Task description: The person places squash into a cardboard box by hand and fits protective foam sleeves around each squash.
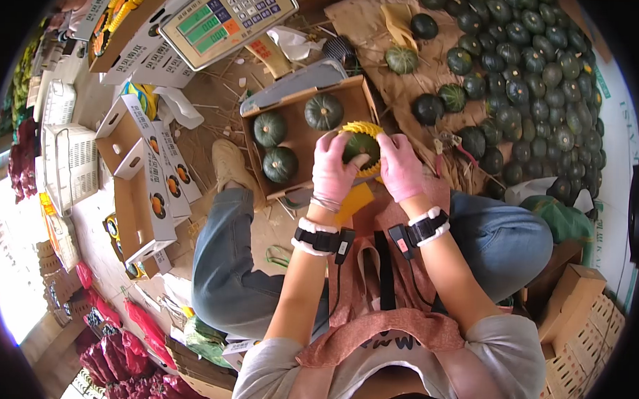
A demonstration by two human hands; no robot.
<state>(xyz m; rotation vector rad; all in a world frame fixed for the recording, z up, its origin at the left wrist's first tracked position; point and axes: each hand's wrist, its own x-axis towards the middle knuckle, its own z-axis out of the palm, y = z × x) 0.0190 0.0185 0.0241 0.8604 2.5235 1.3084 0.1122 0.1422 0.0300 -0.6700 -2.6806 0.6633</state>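
Observation:
Between my hands is a small dark green squash (361,149), partly wrapped in a yellow foam net sleeve (365,126). My left hand (333,170), in a pink glove, grips its left side, with the thumb across the front. On the right side, the gloved fingers of my right hand (401,167) press against the netting. They hold it over the right part of an open cardboard box (302,141). Three bare squashes lie in that box: an upper one (324,112), a left one (269,129) and a lower left one (280,164). The squash's underside is hidden.
A digital scale (227,27) stands beyond the box. A large squash pile (527,87) covers brown paper (380,68) at the right. Red-handled shears (451,144) lie near my right hand. Printed cartons (140,193) and a white crate (71,156) stand left.

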